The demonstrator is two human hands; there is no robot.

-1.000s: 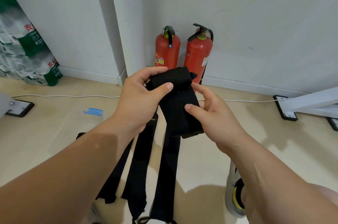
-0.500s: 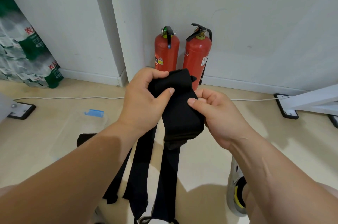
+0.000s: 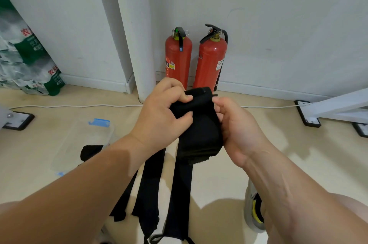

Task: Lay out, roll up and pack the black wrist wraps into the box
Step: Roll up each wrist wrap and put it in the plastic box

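My left hand [image 3: 161, 116] and right hand [image 3: 237, 130] curl round the half-rolled black wrap [image 3: 199, 132] at centre, fingers pinching its top fold. Its loose tail [image 3: 179, 194] hangs toward six o'clock. The clear box [image 3: 110, 134] sits at nine o'clock.

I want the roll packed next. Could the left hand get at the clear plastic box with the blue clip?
Likely not yet: the left hand and right hand both grip the half-rolled black fabric wrist wrap. The way looks free, though: the clear plastic box sits on the floor to its left.
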